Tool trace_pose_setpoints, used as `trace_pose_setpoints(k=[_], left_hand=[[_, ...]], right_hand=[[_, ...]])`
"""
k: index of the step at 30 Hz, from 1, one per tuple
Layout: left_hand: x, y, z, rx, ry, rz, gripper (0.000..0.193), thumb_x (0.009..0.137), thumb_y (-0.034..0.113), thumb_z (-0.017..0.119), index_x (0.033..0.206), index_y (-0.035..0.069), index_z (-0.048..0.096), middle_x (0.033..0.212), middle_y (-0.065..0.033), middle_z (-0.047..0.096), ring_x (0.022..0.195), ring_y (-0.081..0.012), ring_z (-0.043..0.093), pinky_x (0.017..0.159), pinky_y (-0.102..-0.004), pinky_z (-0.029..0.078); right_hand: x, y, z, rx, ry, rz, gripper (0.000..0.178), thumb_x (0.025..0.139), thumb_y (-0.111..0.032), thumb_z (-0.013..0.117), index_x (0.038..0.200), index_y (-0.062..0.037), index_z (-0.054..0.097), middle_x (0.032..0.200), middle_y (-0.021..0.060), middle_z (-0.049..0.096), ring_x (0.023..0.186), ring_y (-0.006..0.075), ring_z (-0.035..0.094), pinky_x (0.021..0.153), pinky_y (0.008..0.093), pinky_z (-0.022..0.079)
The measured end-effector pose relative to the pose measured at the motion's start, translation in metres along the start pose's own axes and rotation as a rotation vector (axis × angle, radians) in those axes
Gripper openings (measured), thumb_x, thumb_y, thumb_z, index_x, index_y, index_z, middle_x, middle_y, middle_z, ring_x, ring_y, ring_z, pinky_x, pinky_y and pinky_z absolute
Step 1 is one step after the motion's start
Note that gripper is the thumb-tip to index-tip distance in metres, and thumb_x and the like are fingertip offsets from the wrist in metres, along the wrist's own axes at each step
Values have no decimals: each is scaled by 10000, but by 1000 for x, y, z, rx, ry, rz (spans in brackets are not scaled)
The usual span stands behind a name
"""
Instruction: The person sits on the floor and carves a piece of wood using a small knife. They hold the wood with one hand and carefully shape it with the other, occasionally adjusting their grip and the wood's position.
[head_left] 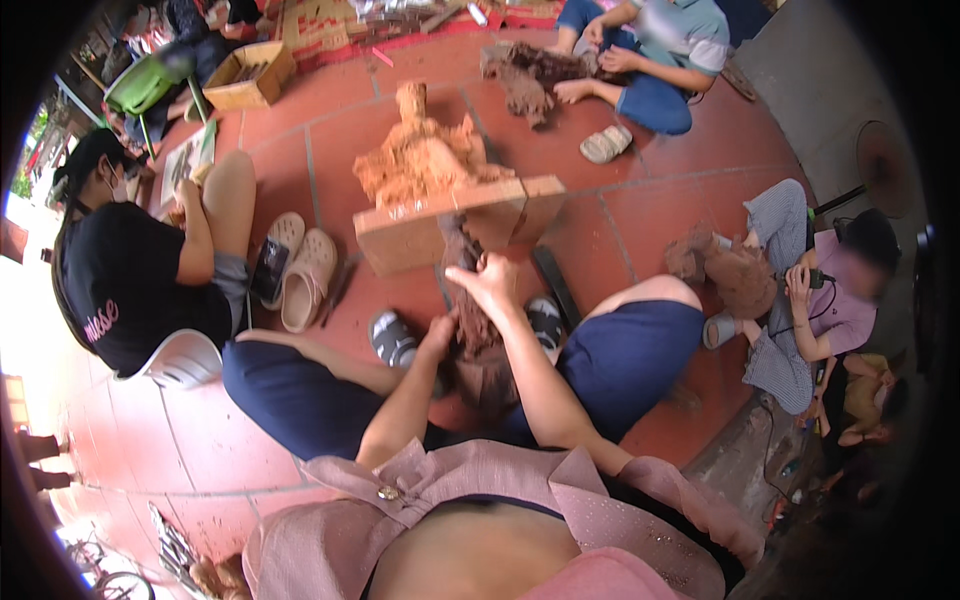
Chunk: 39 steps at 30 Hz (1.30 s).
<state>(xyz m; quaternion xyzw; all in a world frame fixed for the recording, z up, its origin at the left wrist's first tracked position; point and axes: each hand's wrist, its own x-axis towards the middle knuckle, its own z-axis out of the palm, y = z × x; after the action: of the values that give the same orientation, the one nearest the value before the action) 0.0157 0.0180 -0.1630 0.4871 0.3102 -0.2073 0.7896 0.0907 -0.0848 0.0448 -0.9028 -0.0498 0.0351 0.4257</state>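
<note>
Between my bent knees a dark brown wood carving (pixel 476 345) stands upright, its wide base close to my body and its thin upper end leaning away from me. My right hand (pixel 490 284) grips it near the upper part, thumb stretched out across it. Lower down, my left hand (pixel 440 330) closes on its left side, with the fingers partly hidden. Just beyond lies a larger orange-brown carved wood piece (pixel 425 150) with a flat, pale base board (pixel 400 238) facing me. The thin end of the dark carving overlaps that board in view; whether they touch I cannot tell.
Beige clogs (pixel 308 280) rest on red floor tiles (pixel 560 255), near a seated person in black (pixel 135 270). At right, a person (pixel 835 290) holds a corded tool against a brown carving (pixel 735 275). Another person (pixel 665 60) sits at the back beside dark carvings (pixel 525 85). A wooden box (pixel 250 85) stands back left.
</note>
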Motion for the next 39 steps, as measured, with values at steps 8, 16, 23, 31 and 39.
trace_pose_setpoints(k=[8, 16, 23, 31, 39], left_hand=[[-56, 47, 30, 78, -88, 133, 518, 910, 469, 449, 1145, 22, 564, 1088, -83, 600, 969, -196, 558, 868, -339, 423], [-70, 56, 47, -259, -218, 269, 534, 913, 389, 515, 1277, 3, 454, 1228, -108, 539, 1122, -203, 499, 981, -330, 371], [-53, 37, 41, -363, -321, 307, 462, 901, 361, 515, 1248, 56, 496, 1197, -75, 574, 1074, -208, 553, 960, -363, 417], [-61, 56, 54, -285, -179, 303, 473, 887, 315, 587, 1206, -28, 520, 1134, -103, 598, 1029, -178, 567, 913, -311, 425], [-61, 85, 39, -174, -27, 495, 421, 935, 282, 492, 1221, -27, 504, 1128, -96, 592, 1053, -182, 542, 922, -313, 404]], right_hand=[[8, 20, -3, 63, 91, 45, 537, 535, -460, 803, 579, 2, 535, 577, 145, 597, 559, 284, 604, 569, 398, 469], [27, 18, -1, 224, 201, -49, 319, 693, -311, 740, 633, -26, 609, 606, 124, 622, 558, 247, 611, 563, 359, 467], [-10, 37, -3, 310, -8, 24, 519, 641, -446, 783, 894, -29, 605, 767, 77, 643, 683, 161, 605, 634, 313, 475], [-8, 46, 11, 460, 25, -41, 413, 688, -234, 777, 974, 11, 608, 713, 53, 639, 628, 132, 597, 602, 291, 488], [5, 12, 10, 389, -9, -89, 383, 746, -259, 736, 1028, -28, 620, 688, 51, 608, 620, 135, 574, 604, 298, 477]])
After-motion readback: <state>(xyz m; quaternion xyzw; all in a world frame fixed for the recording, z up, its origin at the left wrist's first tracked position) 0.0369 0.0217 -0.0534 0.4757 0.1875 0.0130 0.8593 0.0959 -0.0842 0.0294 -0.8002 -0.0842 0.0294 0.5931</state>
